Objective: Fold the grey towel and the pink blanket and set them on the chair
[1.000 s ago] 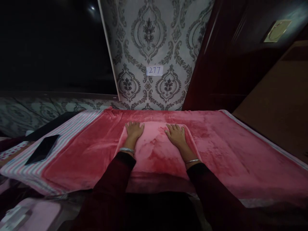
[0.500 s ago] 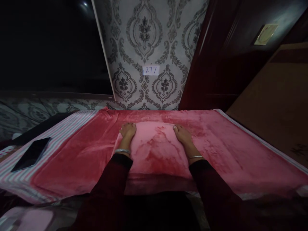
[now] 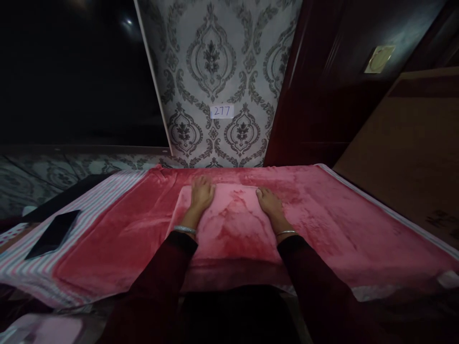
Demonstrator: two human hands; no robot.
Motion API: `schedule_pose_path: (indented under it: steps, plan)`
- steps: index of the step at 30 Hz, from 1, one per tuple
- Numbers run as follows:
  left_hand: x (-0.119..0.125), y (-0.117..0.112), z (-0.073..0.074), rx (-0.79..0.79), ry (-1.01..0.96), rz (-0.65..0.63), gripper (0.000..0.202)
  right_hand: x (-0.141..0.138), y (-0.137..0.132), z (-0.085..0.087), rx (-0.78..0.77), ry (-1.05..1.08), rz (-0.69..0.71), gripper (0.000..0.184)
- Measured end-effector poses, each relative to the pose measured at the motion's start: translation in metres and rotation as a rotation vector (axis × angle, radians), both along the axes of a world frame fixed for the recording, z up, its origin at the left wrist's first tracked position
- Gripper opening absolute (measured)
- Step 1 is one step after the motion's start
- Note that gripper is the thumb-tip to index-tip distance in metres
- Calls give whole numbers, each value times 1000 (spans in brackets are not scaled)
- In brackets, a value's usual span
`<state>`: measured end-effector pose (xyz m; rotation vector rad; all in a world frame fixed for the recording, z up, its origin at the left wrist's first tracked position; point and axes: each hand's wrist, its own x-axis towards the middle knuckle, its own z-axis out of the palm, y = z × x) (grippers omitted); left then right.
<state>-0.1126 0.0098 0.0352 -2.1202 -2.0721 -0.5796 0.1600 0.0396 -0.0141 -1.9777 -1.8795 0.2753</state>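
A rectangular piece of pink plush cloth (image 3: 238, 224) with darker red patches lies raised in front of me, apparently folded. On its far left part rests my left hand (image 3: 202, 195), fingers pointing away and blurred but seemingly stretched out. My right hand (image 3: 269, 202) is at the far right corner, thumb along the top edge and fingers bent around the corner. Their undersides are hidden. Beneath the cloth spreads a larger pink-red plush blanket (image 3: 118, 229) with a striped border.
A black phone (image 3: 53, 234) lies on the striped border at left. Behind stand a dark television (image 3: 79, 76) and a patterned wall with a paper label (image 3: 222, 112). A large cardboard box (image 3: 405, 157) leans at the right, before dark red wood panelling (image 3: 308, 95).
My left hand has moved right and slightly inward from the cloth's far left corner onto its top. The right hand stays at its corner. The view has shifted slightly.
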Motion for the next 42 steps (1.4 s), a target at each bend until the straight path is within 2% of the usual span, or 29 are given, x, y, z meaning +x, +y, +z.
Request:
schedule_pose_path:
  steps: [2, 5, 10, 13, 15, 17, 19, 20, 22, 26, 32, 36, 39, 42]
  plan:
    - [9, -3, 2, -155, 43, -161, 56, -1, 0, 1, -1, -10, -8, 58]
    - [18, -9, -5, -320, 96, -228, 62, -1, 0, -1, 2, -19, -7, 59]
    - [21, -17, -32, -204, 135, -174, 63, 1, 1, -2, 12, -44, -13, 58]
    - [20, -18, -40, -182, 141, -173, 62, -6, -2, 9, 122, -109, -34, 56]
    - [20, -17, -42, -172, 143, -175, 62, -19, -8, 17, 241, -161, 54, 56]
    - [19, -16, -43, -159, 147, -177, 62, -36, -17, 21, 296, -201, 261, 58]
    - [19, -16, -44, -149, 153, -177, 62, -54, -27, 18, 256, -248, 462, 59]
    - [19, -16, -44, -149, 155, -176, 62, -61, -31, 14, 218, -272, 519, 59]
    - [18, -15, -45, -157, 158, -178, 62, -69, -36, 4, 156, -310, 547, 58]
    - [19, -14, -47, -177, 165, -177, 62, -70, -35, -7, 143, -323, 526, 59]
    - [17, -22, -38, -187, 141, -92, 66, -65, -36, -1, 159, -341, 497, 57]
    - [-8, -36, -26, -230, 138, 26, 67, -43, -38, 5, 112, -353, 347, 56]
    - [-36, -49, -21, -277, 108, 105, 66, -16, -39, 5, 53, -341, 207, 57]
    - [-60, -61, -18, -351, 47, 130, 67, 15, -43, 5, -48, -259, 121, 60]
